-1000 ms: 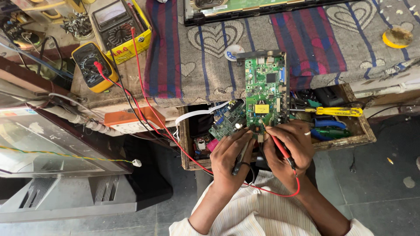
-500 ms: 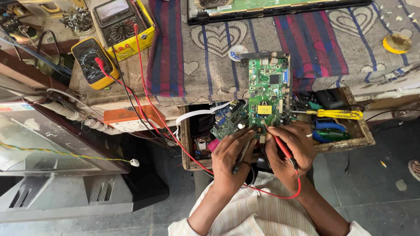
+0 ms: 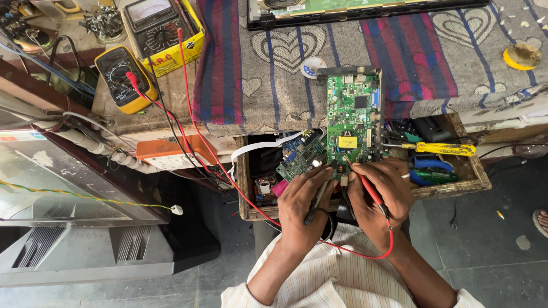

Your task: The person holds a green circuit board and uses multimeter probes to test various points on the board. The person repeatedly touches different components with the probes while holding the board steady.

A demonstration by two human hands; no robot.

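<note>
While both forearms reach up from the striped shirt (image 3: pixel 337 279), the left hand (image 3: pixel 302 199) curls closed around a black probe (image 3: pixel 317 197), its tip angled up toward the near edge of the green circuit board (image 3: pixel 354 122). Right beside it, the right hand (image 3: pixel 385 191) pinches a red probe (image 3: pixel 365 182), fingers folded tight, the point touching the board's lower edge just below the yellow component (image 3: pixel 347 141). Both hands sit at that near edge, the right a shade closer to the contact point. The board's long axis runs straight away from the person, its near end over the open wooden drawer (image 3: pixel 476 179) and its far end up on the striped cloth (image 3: pixel 285 63). A yellow-handled screwdriver (image 3: pixel 442 149) lies crosswise in the drawer to the right. Further off at the left, red leads (image 3: pixel 194 125) trail back to the yellow multimeter (image 3: pixel 123 77) and the analog meter (image 3: pixel 162 28) beyond.
</note>
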